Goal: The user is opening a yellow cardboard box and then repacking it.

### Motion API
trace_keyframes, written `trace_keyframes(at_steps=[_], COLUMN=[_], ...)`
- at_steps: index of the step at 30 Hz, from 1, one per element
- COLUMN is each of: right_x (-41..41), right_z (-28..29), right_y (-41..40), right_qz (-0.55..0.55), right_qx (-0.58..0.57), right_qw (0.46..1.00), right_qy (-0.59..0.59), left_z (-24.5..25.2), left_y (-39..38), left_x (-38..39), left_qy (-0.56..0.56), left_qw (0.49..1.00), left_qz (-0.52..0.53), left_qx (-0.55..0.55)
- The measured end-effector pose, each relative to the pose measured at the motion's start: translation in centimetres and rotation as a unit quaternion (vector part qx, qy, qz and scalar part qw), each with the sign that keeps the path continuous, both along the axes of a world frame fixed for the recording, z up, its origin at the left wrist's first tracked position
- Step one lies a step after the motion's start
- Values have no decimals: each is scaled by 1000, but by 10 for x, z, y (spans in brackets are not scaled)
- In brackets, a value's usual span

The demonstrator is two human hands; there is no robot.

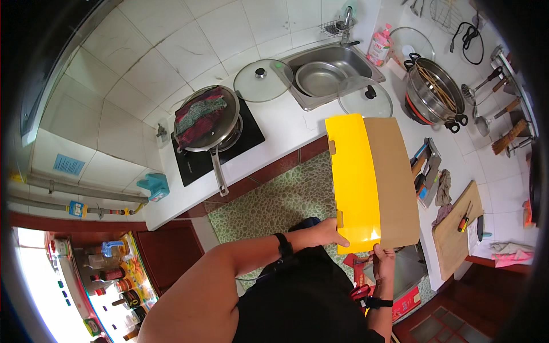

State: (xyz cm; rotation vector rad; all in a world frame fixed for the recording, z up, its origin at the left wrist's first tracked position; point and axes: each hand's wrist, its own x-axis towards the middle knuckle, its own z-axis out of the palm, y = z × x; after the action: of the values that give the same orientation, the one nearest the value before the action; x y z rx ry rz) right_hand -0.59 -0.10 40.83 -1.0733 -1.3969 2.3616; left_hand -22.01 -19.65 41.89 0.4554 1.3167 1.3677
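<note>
In front of my body I hold up a folded cardboard sheet, with a glossy yellow panel (pixel 355 184) on the left and a plain brown panel (pixel 393 184) on the right. My left hand (pixel 329 233) grips its lower left edge, thumb over the yellow face. At the bottom edge, where the two panels meet, my right hand (pixel 381 256) pinches the board between thumb and fingers. Small tabs stick out along the yellow panel's left side. Each wrist wears a black band. Below my right hand lies a red printed carton (pixel 405 305), partly hidden by my arm.
A lidded frying pan (pixel 206 124) with a folded cloth (pixel 201 113) sits on the gas hob (pixel 193 167). Beyond are glass lids (pixel 263 88), a sink (pixel 306 100) and a steel pot (pixel 429 94). Tools (pixel 426 171) and a cutting board (pixel 450 240) with a screwdriver (pixel 463 223) lie right.
</note>
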Motion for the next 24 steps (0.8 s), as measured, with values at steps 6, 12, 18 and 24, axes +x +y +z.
trace_keyframes(at_steps=[6,12,18,24], right_x=[29,86,160,182], right_z=[18,28,31,53], right_y=[-8,-16,-14,-36], right_qz=[-56,-170,-340,-290], right_qx=[41,-16,-18,137], right_qw=[997,982,922,942], right_qy=[24,77,182,101], left_z=[-1,31,86,98], left_y=[25,56,77,88], left_x=[16,25,16,16], left_qy=[1,101,279,291], left_qw=[997,974,899,905], left_qz=[-27,-172,-336,-295], left_qx=[74,108,38,95])
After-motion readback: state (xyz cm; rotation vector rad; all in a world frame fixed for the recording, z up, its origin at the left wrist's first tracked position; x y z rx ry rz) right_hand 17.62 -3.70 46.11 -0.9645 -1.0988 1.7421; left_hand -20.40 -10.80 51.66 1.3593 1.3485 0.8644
